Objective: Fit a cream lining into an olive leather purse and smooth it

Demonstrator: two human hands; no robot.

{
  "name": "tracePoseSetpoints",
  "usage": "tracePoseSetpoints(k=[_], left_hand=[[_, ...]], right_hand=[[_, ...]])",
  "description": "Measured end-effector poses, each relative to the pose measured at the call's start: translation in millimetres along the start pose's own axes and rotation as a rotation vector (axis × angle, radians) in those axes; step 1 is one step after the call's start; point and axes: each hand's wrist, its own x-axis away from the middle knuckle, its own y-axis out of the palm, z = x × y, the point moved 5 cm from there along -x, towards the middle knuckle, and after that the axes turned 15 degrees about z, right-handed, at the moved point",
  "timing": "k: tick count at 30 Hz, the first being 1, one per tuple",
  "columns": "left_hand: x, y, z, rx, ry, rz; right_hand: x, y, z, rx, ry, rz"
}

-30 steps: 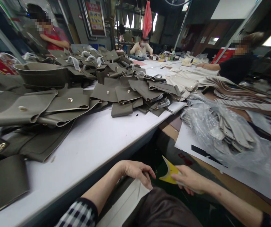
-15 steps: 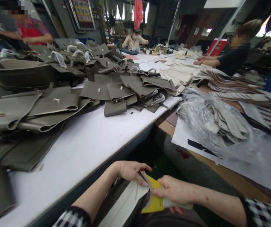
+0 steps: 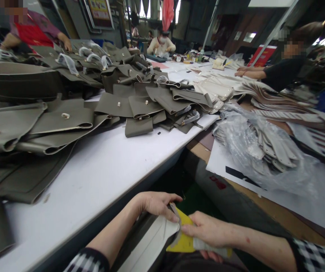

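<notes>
Low in the view, my left hand [image 3: 158, 206] grips the end of a dark grey leather bag piece [image 3: 148, 243], thumb on its pale inner face and fingers over the far edge. The piece slants down toward my lap and leaves the view at the bottom. My right hand [image 3: 208, 228] is wrapped around the pale handle of a yellow scraper [image 3: 183, 236]. Its wide yellow blade lies against the curved end of the leather piece, close to my left thumb. Part of the handle is hidden by my fingers.
Folded grey leather pieces [image 3: 108, 104] are heaped along the white table [image 3: 94, 170] to my left. On the right, a clear plastic bag [image 3: 233, 132] holds pale straps, with stacked pale strips [image 3: 273, 100] behind. People work at the left, right [image 3: 287, 68] and far end.
The yellow blade has shifted slightly left and up along the leather edge. My left hand stays almost in place. The person at far left has moved an arm toward the heap.
</notes>
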Motion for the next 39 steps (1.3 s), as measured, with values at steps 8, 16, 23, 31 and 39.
tracePoseSetpoints(k=[8, 16, 23, 31, 39], left_hand=[[1, -0.9, -3, 0.066, -0.013, 0.047], [-3, 9.5, -14, 0.417, -0.032, 0.092], [14, -3.2, -10, 0.493, 0.029, 0.392], [67, 0.1, -22, 0.421, -0.052, 0.712], [79, 30.9, -28, 0.382, -0.095, 0.775]], right_hand=[[-1, 14, 2, -0.092, 0.086, 0.07], [-10, 35, -3, -0.254, 0.039, 0.091], [-17, 66, -11, -0.384, 0.09, 0.222], [-22, 102, -31, -0.494, 0.047, 0.273], [11, 90, 10, -0.526, -0.313, 0.274]])
